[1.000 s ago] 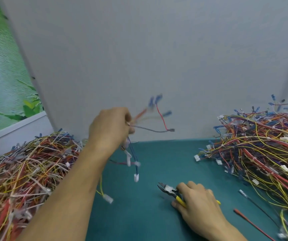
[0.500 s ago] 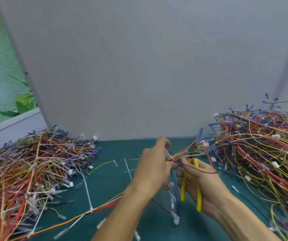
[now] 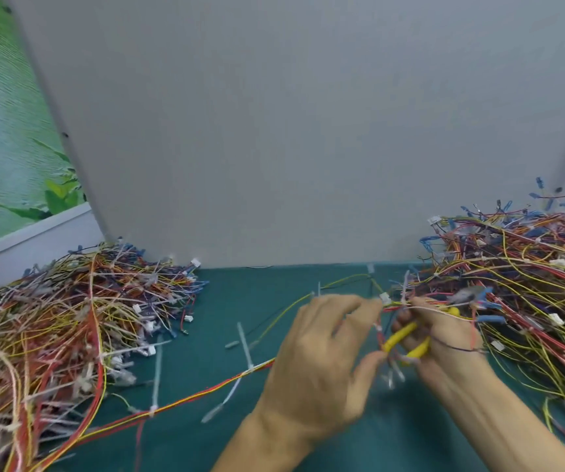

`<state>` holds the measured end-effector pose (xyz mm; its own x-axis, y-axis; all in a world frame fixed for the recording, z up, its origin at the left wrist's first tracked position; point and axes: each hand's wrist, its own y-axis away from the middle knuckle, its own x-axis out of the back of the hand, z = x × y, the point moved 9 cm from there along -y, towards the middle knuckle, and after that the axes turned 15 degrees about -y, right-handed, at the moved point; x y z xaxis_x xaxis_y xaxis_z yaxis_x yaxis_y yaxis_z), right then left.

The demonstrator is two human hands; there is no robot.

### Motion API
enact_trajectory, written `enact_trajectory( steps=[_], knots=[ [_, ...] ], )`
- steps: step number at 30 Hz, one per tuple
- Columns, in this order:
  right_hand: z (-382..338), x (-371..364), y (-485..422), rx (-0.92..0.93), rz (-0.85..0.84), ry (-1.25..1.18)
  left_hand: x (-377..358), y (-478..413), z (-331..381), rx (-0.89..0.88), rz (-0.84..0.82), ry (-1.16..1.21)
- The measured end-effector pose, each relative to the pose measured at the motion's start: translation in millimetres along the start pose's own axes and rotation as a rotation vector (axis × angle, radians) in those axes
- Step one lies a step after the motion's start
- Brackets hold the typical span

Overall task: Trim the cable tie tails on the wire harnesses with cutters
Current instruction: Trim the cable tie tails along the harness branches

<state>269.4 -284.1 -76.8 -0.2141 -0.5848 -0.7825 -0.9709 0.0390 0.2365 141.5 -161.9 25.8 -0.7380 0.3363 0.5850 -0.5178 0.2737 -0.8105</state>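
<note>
- The wire harness (image 3: 206,391) in work lies across the green mat (image 3: 240,294). Its red and yellow wires run from the lower left up to the two hands, between the left heap (image 3: 53,318) and the right heap (image 3: 529,284) of harnesses.
- The left hand (image 3: 325,352) reaches to the wires near a white plug (image 3: 385,298). Its fingers are stretched and the thumb is apart below them. The picture is blurred here, so I cannot tell if it really pinches the wires.
- The right hand (image 3: 444,338) has its fingers curled round the yellow handles of the cutters (image 3: 400,335). The handles stand a little apart; the blades I cannot see clearly.
- Several ties on this harness have long uncut ends, for example one tie tail (image 3: 244,342) that sticks out from the wires on the mat. I judge that the trimming of this harness is only beginning.
- To do the step well, the left hand should hold the bundle firmly just beside the tie head and turn the tail away from the wires.
- The blades should lie flat against the tie head, with only the tail between them. Then no sharp stub is left and no wire is nicked.
- The risk is the loose thin wires near the right hand: one lies over its back and may slip between the blades.
</note>
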Motion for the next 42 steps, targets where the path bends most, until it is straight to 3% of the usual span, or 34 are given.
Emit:
enact_trajectory(
  steps=[2, 5, 7, 10, 15, 18, 20, 23, 24, 25, 26, 27, 29, 31, 33, 35, 37, 39, 42],
  knots=[
    [-8, 6, -5, 0.009, 0.037, -0.038, -7, 6, 3, -0.007, -0.040, 0.132],
    [-8, 10, -8, 0.007, 0.046, -0.041, -53, 27, -12, 0.234, -0.550, 0.211],
    [-9, 7, -9, 0.005, 0.028, -0.029, -77, 51, -29, 0.349, -0.793, 0.173],
    [-17, 0, -10, 0.010, -0.012, -0.009, -84, 67, -49, 0.446, -0.896, 0.217],
    [-39, 5, -19, 0.011, 0.001, 0.009, -72, 76, -91, 0.572, -0.891, 0.131],
    [-45, 11, -21, 0.013, 0.047, 0.112, -69, 92, -110, 0.687, -0.975, 0.214],
    [-52, 16, -21, 0.097, 0.099, 0.068, -60, 93, -107, 0.897, -0.869, 0.549],
    [-55, 16, -19, 0.145, 0.118, 0.055, -63, 103, -95, 1.451, -0.376, 1.372],
    [-57, 16, -18, 0.156, 0.117, 0.063, -64, 109, -87, 1.548, -0.253, 1.491],
    [-59, 15, -17, 0.168, 0.115, 0.057, -62, 113, -75, 1.567, -0.243, 1.517],
    [-60, 14, -16, 0.174, 0.109, 0.042, -60, 119, -59, 1.530, -0.377, 1.493],
    [-61, 13, -15, 0.173, 0.102, 0.029, -55, 122, -41, 1.419, -0.621, 1.385],
    [-60, 12, -14, 0.155, 0.096, 0.035, -40, 121, -18, 0.918, -1.111, 1.006],
    [-59, 13, -14, 0.147, 0.100, 0.062, -21, 113, -26, 0.580, -1.265, 0.780],
    [-62, 13, -15, 0.168, 0.102, 0.084, 8, 85, -40, 0.548, -1.105, 0.907],
    [-64, 14, -16, 0.175, 0.105, 0.107, 32, 65, -82, 0.813, -0.718, 1.003],
    [-63, 14, -17, 0.162, 0.107, 0.124, 44, 79, -139, 1.096, -0.386, 0.863],
    [-63, 16, -19, 0.150, 0.118, 0.130, 49, 105, -172, 1.236, -0.397, 0.583],
    [-61, 17, -20, 0.149, 0.123, 0.149, 66, 140, -216, 1.252, -0.554, 0.227]
  ],
)
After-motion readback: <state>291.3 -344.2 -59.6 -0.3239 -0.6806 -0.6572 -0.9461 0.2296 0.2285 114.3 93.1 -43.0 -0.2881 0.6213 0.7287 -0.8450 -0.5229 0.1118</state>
